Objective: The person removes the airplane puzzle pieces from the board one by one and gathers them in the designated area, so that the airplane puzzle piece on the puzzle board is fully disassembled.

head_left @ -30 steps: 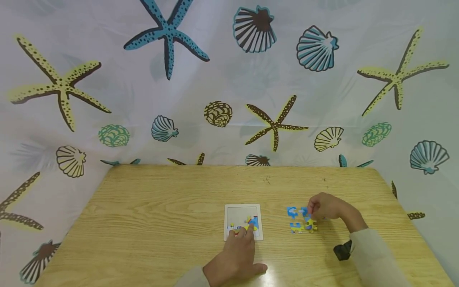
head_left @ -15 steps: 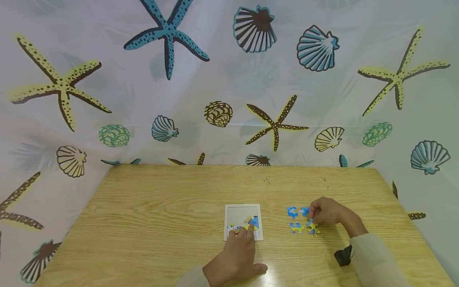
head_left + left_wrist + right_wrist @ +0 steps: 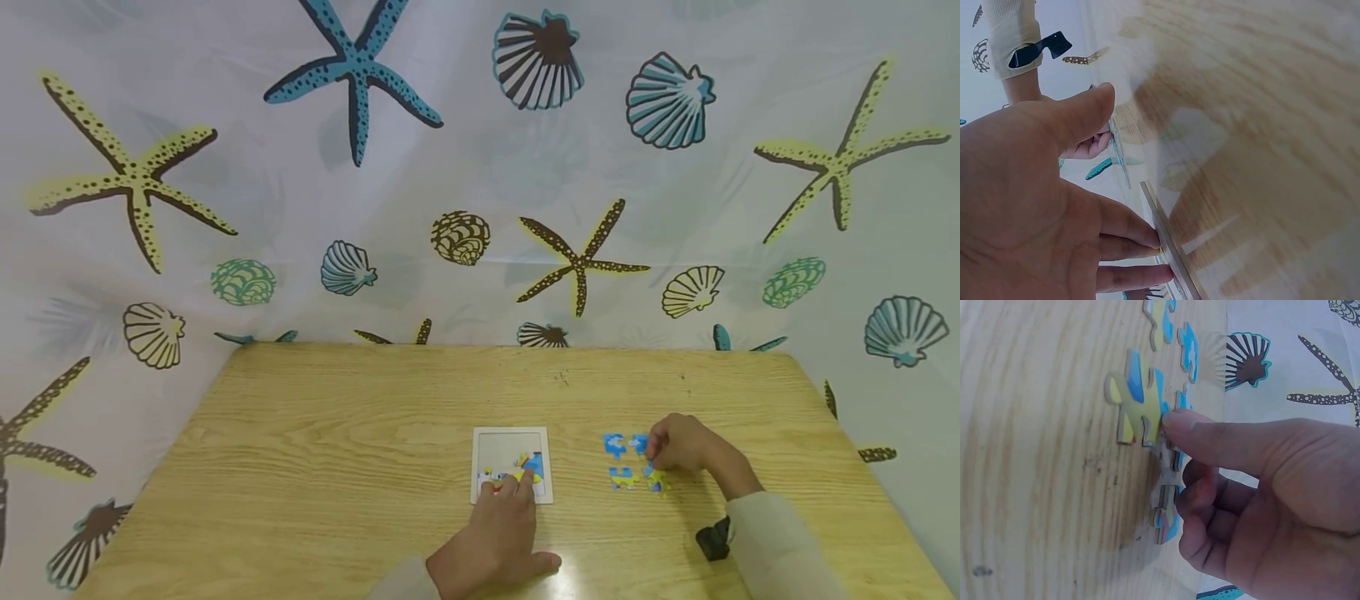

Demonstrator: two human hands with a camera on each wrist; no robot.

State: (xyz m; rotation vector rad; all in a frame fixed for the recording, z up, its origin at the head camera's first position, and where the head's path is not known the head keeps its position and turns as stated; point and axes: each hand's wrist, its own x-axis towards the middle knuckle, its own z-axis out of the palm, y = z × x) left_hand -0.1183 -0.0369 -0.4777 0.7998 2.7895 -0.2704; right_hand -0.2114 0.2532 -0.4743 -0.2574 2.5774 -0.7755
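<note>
My left hand point(image 3: 498, 529) rests its fingertips on the near part of a white-framed puzzle tray point(image 3: 511, 430), its thumb spread out to the side. Inside the tray, several fitted pieces point(image 3: 534, 464) in blue, yellow and white show along the near and right sides, partly under the fingers. To the right, my right hand point(image 3: 686, 443) pinches a yellow and blue puzzle piece point(image 3: 1147, 403) by its edge between thumb and forefinger. The piece looks tilted just off the wood in the right wrist view. The forefinger's tip is hidden behind the thumb.
Loose puzzle pieces lie beside the right hand: a blue one point(image 3: 614, 444), another blue one point(image 3: 638, 442) and a yellow and blue one point(image 3: 622, 477). A black wrist device point(image 3: 714, 540) sits at the right cuff. A patterned curtain point(image 3: 420, 192) stands behind the wooden table point(image 3: 337, 433).
The right hand has shifted slightly toward the near side with the yellow and blue puzzle piece, which has turned a little. The left hand stays on the tray. The head view has drifted slightly.
</note>
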